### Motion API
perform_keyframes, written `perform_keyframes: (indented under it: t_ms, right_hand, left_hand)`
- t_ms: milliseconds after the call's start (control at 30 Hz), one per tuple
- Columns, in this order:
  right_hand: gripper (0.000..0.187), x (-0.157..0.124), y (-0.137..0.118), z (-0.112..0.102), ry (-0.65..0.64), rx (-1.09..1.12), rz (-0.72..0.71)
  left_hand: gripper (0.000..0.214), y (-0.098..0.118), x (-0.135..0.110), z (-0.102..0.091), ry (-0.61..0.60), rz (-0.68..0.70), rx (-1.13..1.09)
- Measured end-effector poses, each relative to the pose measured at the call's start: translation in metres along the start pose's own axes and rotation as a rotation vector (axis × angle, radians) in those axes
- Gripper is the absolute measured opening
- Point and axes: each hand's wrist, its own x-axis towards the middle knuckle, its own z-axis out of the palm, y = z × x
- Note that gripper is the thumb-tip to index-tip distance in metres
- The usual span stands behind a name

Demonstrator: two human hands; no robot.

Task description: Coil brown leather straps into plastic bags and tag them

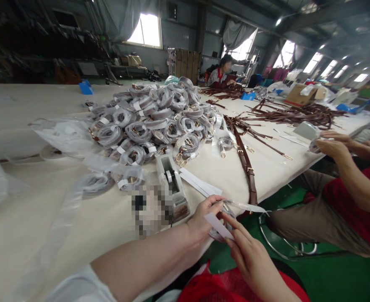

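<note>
My left hand [204,218] is closed around a coiled strap wrapped in clear film [223,230], held just off the table's front edge. My right hand [247,247] pinches a white paper strip [219,225] lying across that coil. A thin clear strip [246,206] sticks out to the right from the left fingers. A tape dispenser [173,184] stands on the table just left of my hands, with more white paper strips [200,183] beside it.
A big heap of wrapped coiled straps [155,119] fills the middle of the cream table [30,226]. Brown leather straps [246,161] lie to the right, clear plastic bags [63,134] to the left. A person in red at right [355,201] handles a coil; another sits far back [221,73].
</note>
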Motion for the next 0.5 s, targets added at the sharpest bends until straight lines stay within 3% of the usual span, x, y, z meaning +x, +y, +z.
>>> perform_keyframes:
  t_ms: [267,500]
  right_hand:
    - [0.016,0.002,0.003,0.003,-0.053,0.085,0.042]
    - [0.022,0.006,-0.002,0.009,-0.154,0.031,0.055]
  left_hand:
    - [0.035,-0.010,0.008,-0.008,-0.118,0.238,0.384]
    - [0.034,-0.017,0.018,-0.016,-0.036,0.317,0.711]
